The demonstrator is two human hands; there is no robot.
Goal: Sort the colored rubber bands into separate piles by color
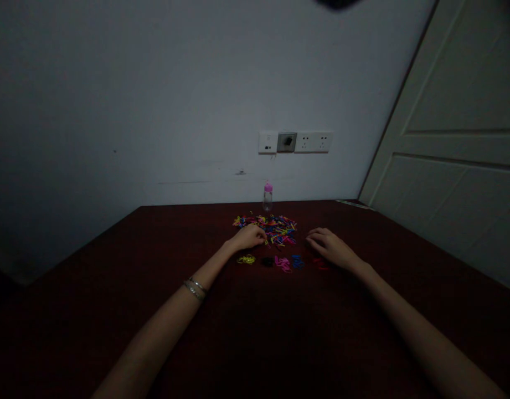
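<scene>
My left hand [250, 236] is at the near left edge of a mixed heap of small coloured bands [279, 227]. Its fingers are pinched together at the heap, and what they hold is too small to make out. My right hand [326, 244] rests on the table right of the heap, fingers stretched out. In front of the heap lie small piles: yellow bands [246, 259], black bands [267, 261], pink bands [283, 264], blue bands [297, 261] and red bands [320, 264], the red ones beside my right hand.
A clear bottle with a pink cap [268, 198] stands behind the heap on the dark red table [246, 327]. Beyond it is a pale wall [175, 100] with sockets [313, 142]. A panelled door [458, 138] is at the right.
</scene>
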